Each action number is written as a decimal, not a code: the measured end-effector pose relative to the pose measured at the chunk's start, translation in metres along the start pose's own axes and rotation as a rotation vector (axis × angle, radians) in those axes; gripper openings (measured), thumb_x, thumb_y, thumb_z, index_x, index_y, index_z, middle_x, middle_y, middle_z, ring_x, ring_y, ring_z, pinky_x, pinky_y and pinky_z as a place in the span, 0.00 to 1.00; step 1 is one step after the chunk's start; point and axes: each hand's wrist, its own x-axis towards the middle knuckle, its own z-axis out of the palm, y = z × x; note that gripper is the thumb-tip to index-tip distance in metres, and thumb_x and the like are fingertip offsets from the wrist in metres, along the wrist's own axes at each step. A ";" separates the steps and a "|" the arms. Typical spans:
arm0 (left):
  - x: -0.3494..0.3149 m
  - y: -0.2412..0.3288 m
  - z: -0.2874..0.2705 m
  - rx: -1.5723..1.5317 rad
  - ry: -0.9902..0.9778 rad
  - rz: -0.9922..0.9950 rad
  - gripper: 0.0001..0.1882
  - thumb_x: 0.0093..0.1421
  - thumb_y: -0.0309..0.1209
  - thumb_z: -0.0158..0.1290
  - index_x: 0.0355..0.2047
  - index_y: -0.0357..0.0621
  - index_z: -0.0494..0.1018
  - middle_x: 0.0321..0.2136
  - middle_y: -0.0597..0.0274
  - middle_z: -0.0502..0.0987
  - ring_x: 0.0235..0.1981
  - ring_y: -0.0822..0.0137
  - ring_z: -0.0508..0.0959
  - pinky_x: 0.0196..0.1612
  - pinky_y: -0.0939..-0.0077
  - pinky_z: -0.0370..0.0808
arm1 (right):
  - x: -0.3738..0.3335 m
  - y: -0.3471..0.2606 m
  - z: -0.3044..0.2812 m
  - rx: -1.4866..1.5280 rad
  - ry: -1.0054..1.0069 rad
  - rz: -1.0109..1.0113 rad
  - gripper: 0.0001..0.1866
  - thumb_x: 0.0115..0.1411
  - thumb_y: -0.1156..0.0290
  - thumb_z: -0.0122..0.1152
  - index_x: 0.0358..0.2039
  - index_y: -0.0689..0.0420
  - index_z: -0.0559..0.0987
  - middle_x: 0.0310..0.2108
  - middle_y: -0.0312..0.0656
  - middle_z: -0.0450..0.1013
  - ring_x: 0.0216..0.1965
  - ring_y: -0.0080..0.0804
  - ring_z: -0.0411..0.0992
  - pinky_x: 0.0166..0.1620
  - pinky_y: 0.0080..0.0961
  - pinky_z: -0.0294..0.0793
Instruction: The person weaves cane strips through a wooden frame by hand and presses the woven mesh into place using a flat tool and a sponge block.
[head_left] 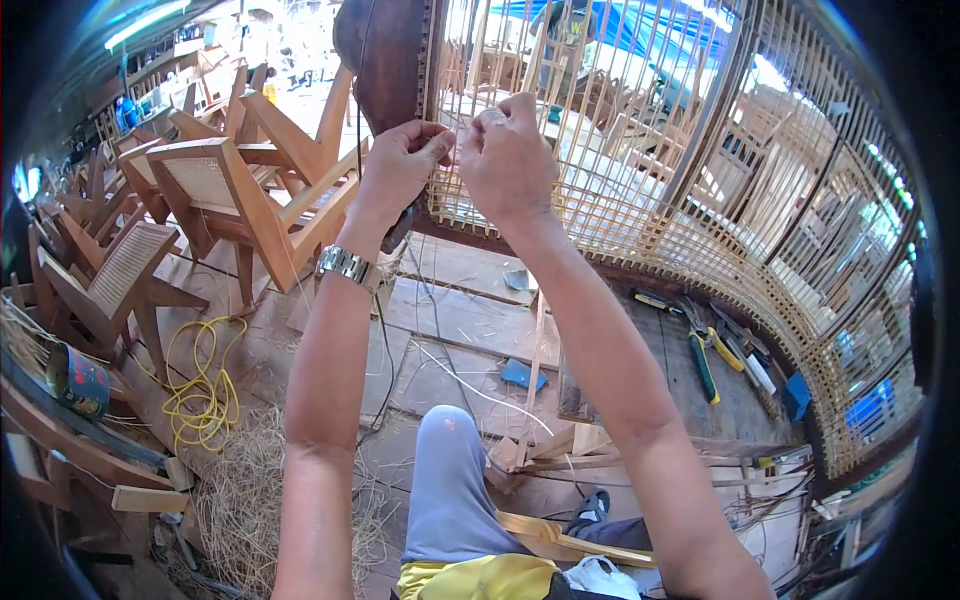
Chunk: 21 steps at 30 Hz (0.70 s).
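Note:
In front of me stands a dark wooden frame (392, 75) strung with pale cane strands (590, 190). The strands run upright and cross into an open grid along the lower edge. My left hand (395, 175), with a metal watch on its wrist, is at the frame's left upright, thumb and forefinger pinched together. Beside it, my right hand (508, 168) is closed in front of the strands, its fingertips close to the left hand's. Whatever the fingers grip is too thin to make out.
On the right, a low wooden bench (640, 345) carries green-handled pliers (703, 360) and several other hand tools. Wooden chairs (235, 215) crowd the left. A yellow cable (205, 395) and a heap of cane scraps (245, 500) lie on the floor, near a blue scrap (523, 375).

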 end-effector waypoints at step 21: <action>-0.016 0.014 0.006 0.209 0.295 -0.002 0.15 0.70 0.35 0.59 0.49 0.37 0.84 0.29 0.63 0.85 0.31 0.76 0.82 0.37 0.78 0.75 | 0.005 0.011 -0.003 -0.132 -0.033 -0.152 0.09 0.56 0.71 0.66 0.32 0.65 0.86 0.41 0.47 0.72 0.36 0.45 0.81 0.42 0.41 0.81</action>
